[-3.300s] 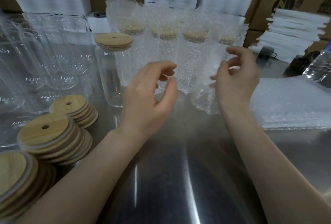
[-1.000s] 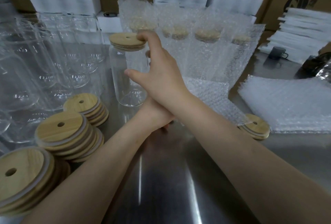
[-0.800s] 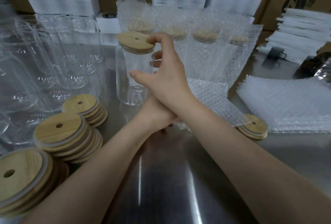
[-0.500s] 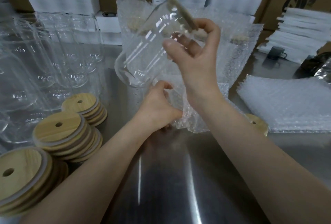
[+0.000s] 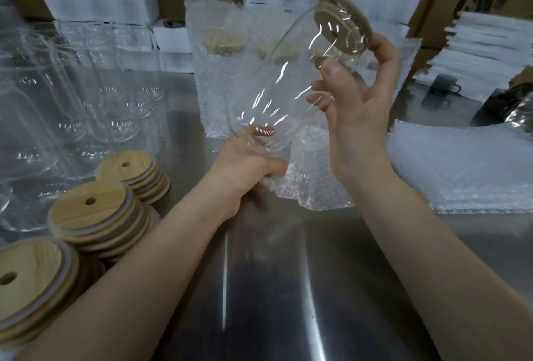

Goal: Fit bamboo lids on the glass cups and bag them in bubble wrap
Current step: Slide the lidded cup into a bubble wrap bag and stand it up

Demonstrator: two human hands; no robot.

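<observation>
Steel surface (image 5: 288,288) no longer carries the glass cup (image 5: 288,78): the right hand (image 5: 354,106) has lifted it, gripping just below its bamboo lid (image 5: 343,23), and tilted its base down toward the left hand (image 5: 245,161), which pinches the bubble-wrap bag (image 5: 311,179). Bagging looks next.

1. I see a clear, glossy glass cup (image 5: 288,80) capped with a matt wooden lid (image 5: 346,23).
2. The bubble-wrap bag (image 5: 314,181) is bumpy, translucent plastic.
3. The table (image 5: 288,288) is smooth metal with a dull sheen.
</observation>
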